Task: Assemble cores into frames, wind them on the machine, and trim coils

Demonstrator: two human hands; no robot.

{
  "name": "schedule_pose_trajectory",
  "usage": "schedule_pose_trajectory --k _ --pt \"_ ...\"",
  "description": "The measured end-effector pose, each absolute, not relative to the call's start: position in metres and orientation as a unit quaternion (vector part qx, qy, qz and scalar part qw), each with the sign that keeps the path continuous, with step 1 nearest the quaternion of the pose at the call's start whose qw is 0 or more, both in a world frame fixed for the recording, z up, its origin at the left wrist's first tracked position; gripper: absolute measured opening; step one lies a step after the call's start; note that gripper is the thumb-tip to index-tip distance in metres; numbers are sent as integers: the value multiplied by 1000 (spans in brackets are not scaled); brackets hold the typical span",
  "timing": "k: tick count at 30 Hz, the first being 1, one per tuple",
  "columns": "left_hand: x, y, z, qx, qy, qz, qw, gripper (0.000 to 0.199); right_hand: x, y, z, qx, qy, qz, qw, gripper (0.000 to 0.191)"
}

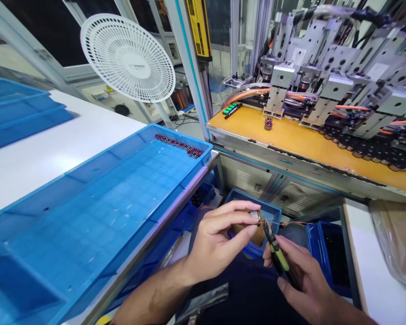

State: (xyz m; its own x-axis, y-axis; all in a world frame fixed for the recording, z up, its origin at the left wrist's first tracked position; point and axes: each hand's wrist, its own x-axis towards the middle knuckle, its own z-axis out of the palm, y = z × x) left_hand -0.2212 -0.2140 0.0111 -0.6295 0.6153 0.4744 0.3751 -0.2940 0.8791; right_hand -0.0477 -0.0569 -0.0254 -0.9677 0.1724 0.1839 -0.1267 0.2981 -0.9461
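My left hand [216,237] pinches a small round motor part [256,217] between thumb and fingertips, above my lap. Thin wires [274,221] stick out from its right side. In my right hand [306,273] is a pair of wire cutters [280,258] with black and yellow-green handles. The jaws point up and lie right beside the part, at the wires. Whether the jaws touch a wire is too fine to make out. Below both hands stands a blue bin [274,212] with something brownish in it.
At left, a large blue tray [98,194] on a white table holds a row of small wound parts [179,145]. A white fan [128,58] stands behind. Along the orange machine bench [250,124], more parts [368,151] line up under metal fixtures. A plastic-wrapped box [397,243] sits right.
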Motion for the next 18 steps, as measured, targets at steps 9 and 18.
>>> schedule_pose_trajectory --k 9,18 --pt "-222 -213 11 424 589 682 90 25 -49 -57 -21 -5 -790 605 99 67" --pt "-222 -214 10 435 588 676 89 27 -57 -60 -16 -56 -782 613 96 59"
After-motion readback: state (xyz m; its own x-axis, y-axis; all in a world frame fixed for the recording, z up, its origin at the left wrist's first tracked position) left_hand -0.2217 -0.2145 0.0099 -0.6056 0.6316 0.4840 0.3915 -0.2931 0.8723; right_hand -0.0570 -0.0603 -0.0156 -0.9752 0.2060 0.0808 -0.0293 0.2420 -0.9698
